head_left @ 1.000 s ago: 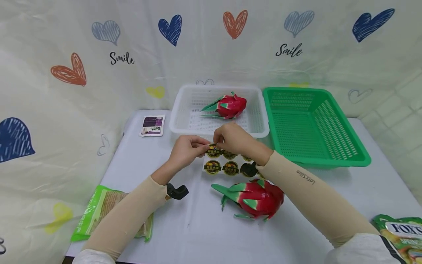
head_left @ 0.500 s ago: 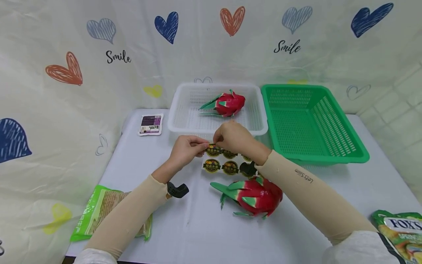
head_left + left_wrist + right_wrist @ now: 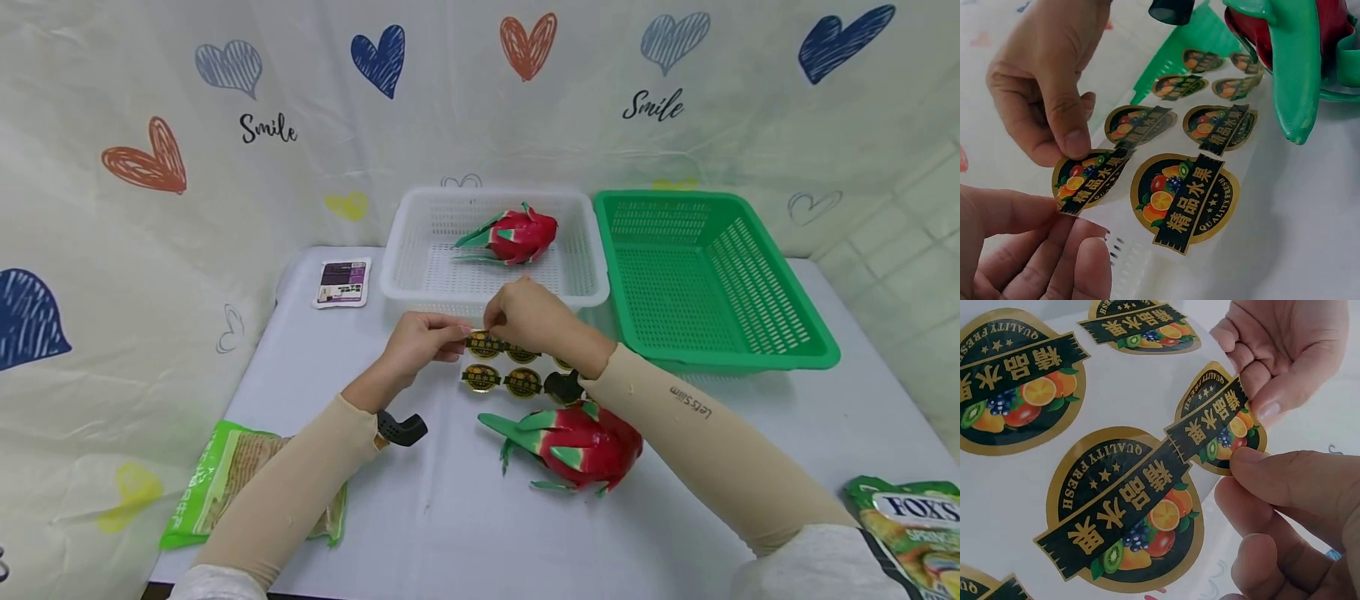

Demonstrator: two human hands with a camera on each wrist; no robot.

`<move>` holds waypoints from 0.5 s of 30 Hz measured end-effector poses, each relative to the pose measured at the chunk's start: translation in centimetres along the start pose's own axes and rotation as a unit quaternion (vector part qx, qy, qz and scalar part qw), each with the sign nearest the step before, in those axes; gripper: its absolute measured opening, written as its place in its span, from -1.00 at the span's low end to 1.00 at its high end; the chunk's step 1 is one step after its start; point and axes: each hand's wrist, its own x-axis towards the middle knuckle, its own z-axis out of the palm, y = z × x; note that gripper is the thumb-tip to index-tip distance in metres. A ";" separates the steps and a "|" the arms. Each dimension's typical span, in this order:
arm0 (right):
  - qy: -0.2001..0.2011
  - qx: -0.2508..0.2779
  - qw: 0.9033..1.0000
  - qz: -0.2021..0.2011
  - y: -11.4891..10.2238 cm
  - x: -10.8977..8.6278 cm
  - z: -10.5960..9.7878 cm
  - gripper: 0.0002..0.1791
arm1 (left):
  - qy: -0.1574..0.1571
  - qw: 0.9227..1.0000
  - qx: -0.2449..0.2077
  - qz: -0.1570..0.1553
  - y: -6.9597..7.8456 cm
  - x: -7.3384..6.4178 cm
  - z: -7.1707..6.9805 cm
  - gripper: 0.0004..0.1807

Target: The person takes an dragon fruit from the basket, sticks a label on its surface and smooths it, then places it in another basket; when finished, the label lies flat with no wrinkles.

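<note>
A white sheet of round black-and-gold fruit stickers is held up between both hands. My left hand pinches its near-left corner between thumb and fingers. Just right of that, my right hand pinches the upper edge with thumb and forefinger. In the left wrist view, the corner sticker bends away from the flatter sheet; whether it has parted from the backing I cannot tell. The right wrist view has the right thumb on this sticker, close to the left thumb. A red and green dragon fruit lies below the sheet.
Behind the hands stands a white basket with another dragon fruit in it. A green basket adjoins it on the right. Around the table lie a purple-and-white packet, a green food bag and a FOX'S bag.
My left hand's fingertips have dropped slightly, and the sheet's corner with them. The right hand keeps its pinch in nearly the same place. The head view has shifted a little.
</note>
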 end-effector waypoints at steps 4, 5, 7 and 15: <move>-0.004 0.006 1.000 -0.001 0.1 -0.1 0.0 -0.89 | 0.004 1.000 -0.009 -0.013 -0.2 0.2 0.1 -0.73; -0.005 0.008 1.000 -0.003 0.1 -0.2 0.0 -0.89 | 0.006 1.000 -0.009 -0.014 -0.3 0.2 0.1 -0.73; -0.008 0.011 1.000 -0.007 0.1 -0.2 -0.1 -0.90 | 0.008 1.000 -0.004 -0.016 -0.4 0.2 0.1 -0.71; -0.011 0.015 1.000 -0.021 0.4 -0.6 -0.3 -0.91 | 0.018 0.999 0.011 -0.024 -0.8 0.8 0.0 -0.71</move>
